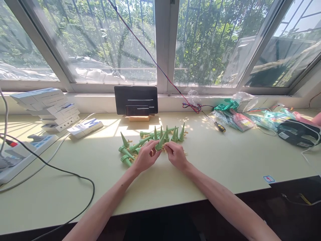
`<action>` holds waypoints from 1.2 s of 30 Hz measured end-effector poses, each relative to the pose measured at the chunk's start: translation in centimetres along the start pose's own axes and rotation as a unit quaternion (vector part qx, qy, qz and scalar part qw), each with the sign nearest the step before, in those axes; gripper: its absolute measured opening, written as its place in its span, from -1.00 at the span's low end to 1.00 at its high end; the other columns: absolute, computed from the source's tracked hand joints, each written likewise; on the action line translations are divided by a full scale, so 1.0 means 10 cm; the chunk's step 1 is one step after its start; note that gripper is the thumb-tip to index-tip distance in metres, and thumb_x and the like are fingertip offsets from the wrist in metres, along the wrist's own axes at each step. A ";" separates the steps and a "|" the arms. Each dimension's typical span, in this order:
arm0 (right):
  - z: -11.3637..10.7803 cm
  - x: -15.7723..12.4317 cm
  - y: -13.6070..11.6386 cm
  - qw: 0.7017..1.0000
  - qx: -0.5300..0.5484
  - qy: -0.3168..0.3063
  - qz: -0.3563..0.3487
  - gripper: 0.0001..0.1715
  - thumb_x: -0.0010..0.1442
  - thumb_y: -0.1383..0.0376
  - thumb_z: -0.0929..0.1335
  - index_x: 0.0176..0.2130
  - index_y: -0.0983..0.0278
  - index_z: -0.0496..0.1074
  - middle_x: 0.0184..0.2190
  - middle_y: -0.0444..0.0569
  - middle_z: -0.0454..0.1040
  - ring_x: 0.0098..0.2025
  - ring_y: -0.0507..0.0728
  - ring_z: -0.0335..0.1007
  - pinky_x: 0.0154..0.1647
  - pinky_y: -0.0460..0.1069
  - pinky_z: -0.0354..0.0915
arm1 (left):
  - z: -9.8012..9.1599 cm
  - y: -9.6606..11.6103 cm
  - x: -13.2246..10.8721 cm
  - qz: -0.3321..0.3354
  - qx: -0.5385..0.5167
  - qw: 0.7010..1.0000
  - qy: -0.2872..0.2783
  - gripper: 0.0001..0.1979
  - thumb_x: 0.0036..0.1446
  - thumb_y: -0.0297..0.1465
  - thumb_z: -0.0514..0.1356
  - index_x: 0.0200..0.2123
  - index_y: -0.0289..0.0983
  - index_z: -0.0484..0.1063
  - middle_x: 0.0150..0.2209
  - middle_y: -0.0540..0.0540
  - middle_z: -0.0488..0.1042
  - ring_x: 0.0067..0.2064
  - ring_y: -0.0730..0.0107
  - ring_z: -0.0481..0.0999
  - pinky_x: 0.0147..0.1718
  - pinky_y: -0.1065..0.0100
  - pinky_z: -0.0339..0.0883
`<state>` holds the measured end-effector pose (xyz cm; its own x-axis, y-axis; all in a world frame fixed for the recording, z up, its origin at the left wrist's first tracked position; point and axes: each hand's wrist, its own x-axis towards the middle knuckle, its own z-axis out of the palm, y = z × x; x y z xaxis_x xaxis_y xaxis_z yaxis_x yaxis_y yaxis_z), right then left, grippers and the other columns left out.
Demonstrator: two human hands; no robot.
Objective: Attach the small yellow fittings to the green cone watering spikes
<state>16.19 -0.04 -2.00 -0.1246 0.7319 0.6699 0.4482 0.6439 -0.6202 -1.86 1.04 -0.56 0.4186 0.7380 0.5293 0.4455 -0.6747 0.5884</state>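
Note:
Between the thumb and fingers of my left hand (pixel 147 155) is a green plastic spike (pixel 160 143), its pointed end tilted up and to the right. My right hand (pixel 177 154) pinches a small tan piece (pixel 164 146) at the spike's side; whether that piece is fixed to the spike I cannot tell. Just beyond my hands several similar green spikes (pixel 181 133) stand point-up in a cluster. To the left more green spikes (pixel 125 151) lie on their sides, with small tan pieces among them.
A tablet and phone on a stand (pixel 136 100) are at the back. White boxes (pixel 50 107) and a power strip (pixel 27 157) are on the left, with a black cable (pixel 75 173) across the table. On the right are a screwdriver (pixel 220 126), plastic bags (pixel 240 120) and a black case (pixel 298 133).

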 end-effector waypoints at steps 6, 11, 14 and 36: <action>-0.01 0.00 0.02 1.000 0.011 -0.022 0.008 -0.65 0.35 0.29 0.22 -0.47 0.26 0.34 -0.54 -0.10 0.31 -0.50 0.05 0.15 -0.46 -0.05 0.09 | 0.00 -0.06 -0.01 0.012 0.018 1.000 -0.006 -0.73 0.23 -0.35 0.19 -0.01 -0.24 0.41 -0.28 -0.05 0.45 -0.44 0.51 0.43 -0.45 0.43 0.44; -0.02 -0.02 -0.04 0.985 0.104 -0.055 0.127 -0.57 0.32 0.19 0.25 -0.56 0.24 0.23 -0.61 -0.16 0.18 -0.55 0.03 0.04 -0.52 -0.05 0.01 | -0.02 -0.07 -0.01 0.035 0.036 0.999 -0.009 -0.75 0.24 -0.38 0.18 -0.02 -0.23 0.43 -0.23 -0.07 0.48 -0.43 0.50 0.45 -0.41 0.42 0.43; -0.03 -0.01 -0.05 0.968 0.165 -0.068 0.177 -0.53 0.29 0.12 0.26 -0.59 0.23 0.18 -0.64 -0.18 0.13 -0.57 0.02 0.03 -0.55 -0.05 0.00 | -0.03 -0.05 -0.01 0.040 0.038 0.998 -0.015 -0.75 0.25 -0.40 0.16 0.00 -0.21 0.44 -0.22 -0.08 0.48 -0.41 0.48 0.45 -0.39 0.42 0.42; -0.04 -0.03 0.01 0.998 0.005 -0.060 0.025 -0.55 0.34 0.26 0.20 -0.58 0.24 0.17 -0.60 -0.14 0.13 -0.53 0.04 -0.01 -0.46 -0.02 -0.04 | -0.08 -0.05 -0.03 0.036 0.058 0.995 -0.067 -0.78 0.31 -0.31 0.13 -0.03 -0.23 0.41 -0.35 -0.03 0.36 -0.37 0.42 0.36 -0.34 0.39 0.31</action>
<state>16.58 -0.27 -2.08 -0.2072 0.7845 0.5845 0.4470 0.6073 -0.6567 -2.77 1.16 -0.51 0.5517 0.6849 0.4760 0.4959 -0.7282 0.4731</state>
